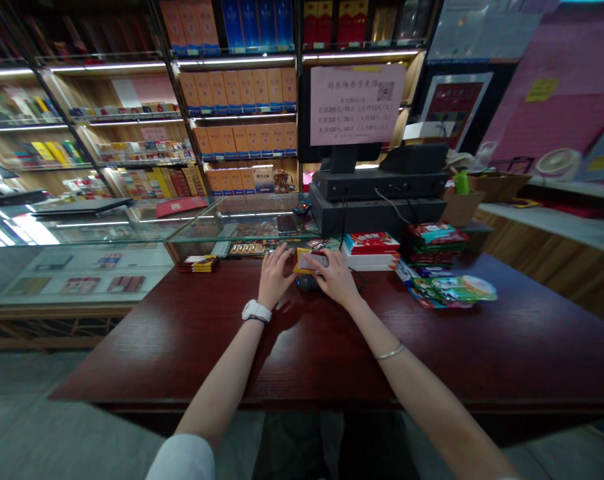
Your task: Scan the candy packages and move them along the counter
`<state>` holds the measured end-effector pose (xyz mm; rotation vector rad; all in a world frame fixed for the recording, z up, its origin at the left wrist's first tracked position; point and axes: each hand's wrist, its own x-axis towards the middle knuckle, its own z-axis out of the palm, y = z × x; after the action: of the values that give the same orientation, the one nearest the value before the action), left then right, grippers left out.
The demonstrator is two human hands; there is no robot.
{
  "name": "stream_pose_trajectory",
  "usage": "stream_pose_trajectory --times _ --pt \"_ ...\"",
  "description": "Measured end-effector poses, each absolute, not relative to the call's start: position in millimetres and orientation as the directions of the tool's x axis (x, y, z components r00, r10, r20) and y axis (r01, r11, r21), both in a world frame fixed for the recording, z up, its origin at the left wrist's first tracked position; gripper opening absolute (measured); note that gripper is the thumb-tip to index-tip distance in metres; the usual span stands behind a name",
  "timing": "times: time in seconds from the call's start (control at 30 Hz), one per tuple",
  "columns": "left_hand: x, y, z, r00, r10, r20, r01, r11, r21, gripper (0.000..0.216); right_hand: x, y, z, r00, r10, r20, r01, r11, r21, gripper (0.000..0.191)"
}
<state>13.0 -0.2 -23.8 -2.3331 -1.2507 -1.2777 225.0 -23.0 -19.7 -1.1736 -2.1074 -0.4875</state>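
Near the far edge of the dark red wooden counter [202, 347], a small yellow packet [301, 259] with a pale, partly dark face is held between my two hands. My right hand [338, 279] is closed on its right side, with fingers lying across the face. Curled at the packet's left edge is my left hand [276, 275], its thumb and fingertips against it. Just below the packet sits a small black device [308, 285] with a blue glow, partly covered by my right hand. A low stack of small yellow and dark red packets [199, 264] lies to the left.
Right of my hands are red-and-white boxes [372, 252], a pile of packaged goods [435, 243] and bright flat pouches [447, 290]. A monitor with a pink paper sign [355, 103] stands on a black register [377, 207]. Behind is a glass display case [232, 227].
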Motion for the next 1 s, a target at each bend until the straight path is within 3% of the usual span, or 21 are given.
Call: stream_pose_trajectory --times 0.47,0.67,1.0 --pt "29 -11 -24 0.411 0.529 0.743 0.697 -0.707 0.117 0.029 219 -31 -16 -0.352 0.634 0.688 0.874 0.487 -0.001 0.075" --pt "27 -12 -22 0.405 0.546 0.734 0.705 -0.697 0.129 0.042 225 -22 -25 -0.328 0.604 0.726 0.858 0.512 -0.038 0.053" --pt "19 -2 -28 0.356 0.614 0.704 0.723 -0.658 0.208 0.071 224 -25 -22 -0.425 0.428 0.798 0.696 0.718 -0.013 0.015"
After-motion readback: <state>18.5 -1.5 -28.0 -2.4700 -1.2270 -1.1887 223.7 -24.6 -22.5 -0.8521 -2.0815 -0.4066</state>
